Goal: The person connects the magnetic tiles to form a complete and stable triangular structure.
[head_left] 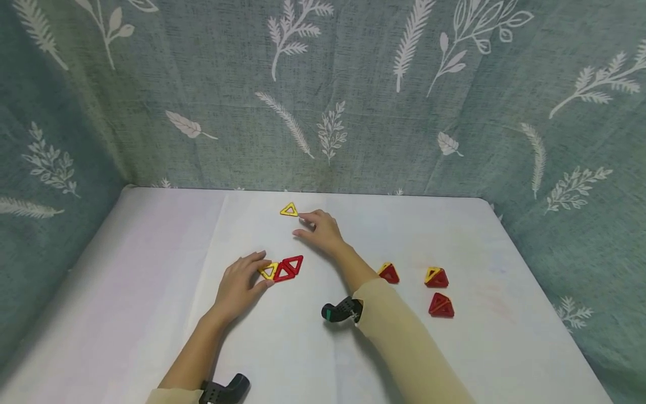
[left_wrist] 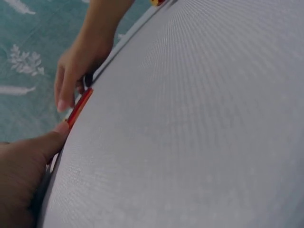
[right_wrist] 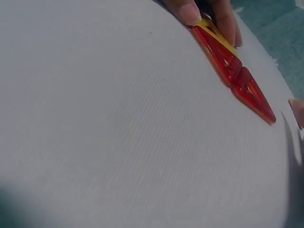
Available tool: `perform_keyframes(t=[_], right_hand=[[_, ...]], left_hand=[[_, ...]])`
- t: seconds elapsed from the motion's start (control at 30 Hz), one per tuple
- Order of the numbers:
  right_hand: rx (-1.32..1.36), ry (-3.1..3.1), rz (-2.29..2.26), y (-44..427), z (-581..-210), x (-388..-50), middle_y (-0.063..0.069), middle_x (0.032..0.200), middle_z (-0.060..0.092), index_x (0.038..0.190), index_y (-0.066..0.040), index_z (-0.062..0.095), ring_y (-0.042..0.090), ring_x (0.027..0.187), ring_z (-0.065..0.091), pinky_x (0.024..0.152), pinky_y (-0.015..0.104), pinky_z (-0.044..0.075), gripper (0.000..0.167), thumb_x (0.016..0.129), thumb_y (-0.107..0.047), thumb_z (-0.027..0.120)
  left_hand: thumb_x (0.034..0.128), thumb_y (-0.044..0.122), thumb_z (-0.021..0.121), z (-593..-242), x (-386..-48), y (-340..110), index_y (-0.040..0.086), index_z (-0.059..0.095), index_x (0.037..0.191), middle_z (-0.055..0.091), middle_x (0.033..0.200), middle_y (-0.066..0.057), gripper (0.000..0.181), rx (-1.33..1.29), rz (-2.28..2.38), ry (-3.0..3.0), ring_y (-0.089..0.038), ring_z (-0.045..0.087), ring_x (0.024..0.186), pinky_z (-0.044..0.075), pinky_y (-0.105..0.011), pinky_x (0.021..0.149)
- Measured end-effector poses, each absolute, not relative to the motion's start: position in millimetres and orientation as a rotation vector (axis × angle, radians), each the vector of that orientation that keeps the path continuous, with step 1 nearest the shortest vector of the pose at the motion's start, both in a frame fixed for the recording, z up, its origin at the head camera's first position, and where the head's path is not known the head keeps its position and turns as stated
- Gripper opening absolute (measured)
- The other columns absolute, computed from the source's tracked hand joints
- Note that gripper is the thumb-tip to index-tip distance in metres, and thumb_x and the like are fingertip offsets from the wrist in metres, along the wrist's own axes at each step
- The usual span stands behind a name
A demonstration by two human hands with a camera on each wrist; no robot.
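At the front of my left hand (head_left: 239, 286), thumb and fingertips pinch a yellow triangle magnetic tile (head_left: 275, 269) lying flat. A red triangle tile (head_left: 285, 278) joins its right side, and a second red triangle tile (head_left: 292, 259) continues the row. In the right wrist view, the left fingers hold the yellow tile (right_wrist: 217, 35) beside the red ones. Farther back, a lone yellow triangle tile (head_left: 289, 214) lies near the table's far edge. My right hand (head_left: 323, 233) reaches toward it, index fingertip at its right corner, thumb spread apart below.
Three small red-and-yellow pyramids of tiles stand to the right: one beside my right forearm (head_left: 390, 274), one farther right (head_left: 438, 279), and a mostly red pyramid (head_left: 441, 306) in front. Leaf-patterned green cloth (head_left: 353, 140) hangs behind the white table (head_left: 151, 269).
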State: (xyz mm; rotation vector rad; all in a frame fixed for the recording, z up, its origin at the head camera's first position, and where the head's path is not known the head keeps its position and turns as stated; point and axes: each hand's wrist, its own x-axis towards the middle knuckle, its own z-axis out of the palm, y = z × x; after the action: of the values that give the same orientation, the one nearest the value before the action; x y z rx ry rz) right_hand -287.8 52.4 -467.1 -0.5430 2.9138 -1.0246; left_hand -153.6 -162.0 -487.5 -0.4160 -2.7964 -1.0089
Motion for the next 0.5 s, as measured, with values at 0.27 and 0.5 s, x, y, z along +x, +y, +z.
perform_keyframes(t=[0.27,0.5], right_hand=[[-0.487,2.934,-0.918,31,-466,-309,0.007,0.12,0.055,0.136,-0.022,0.053,0.022,0.106,0.054,0.091,0.038,0.043,0.055,0.088,-0.047,0.061],[-0.401,2.968,-0.802,19,-465,-328,0.008,0.125,0.048,0.14,-0.027,0.047,0.022,0.103,0.052,0.086,0.037,0.043,0.056,0.089,-0.049,0.058]], left_hand=[[0.0819,0.023,0.072,-487,-151,-163,0.009,0.061,0.122,0.048,0.14,-0.011,0.044,-0.389,-1.02,-2.778,-0.03,0.038,0.133,0.022,-0.054,0.109],[0.0801,0.024,0.073,-489,-149,-162,0.011,0.064,0.118,0.052,0.138,-0.009,0.041,-0.328,-1.022,-2.761,-0.03,0.041,0.13,0.026,-0.053,0.106]])
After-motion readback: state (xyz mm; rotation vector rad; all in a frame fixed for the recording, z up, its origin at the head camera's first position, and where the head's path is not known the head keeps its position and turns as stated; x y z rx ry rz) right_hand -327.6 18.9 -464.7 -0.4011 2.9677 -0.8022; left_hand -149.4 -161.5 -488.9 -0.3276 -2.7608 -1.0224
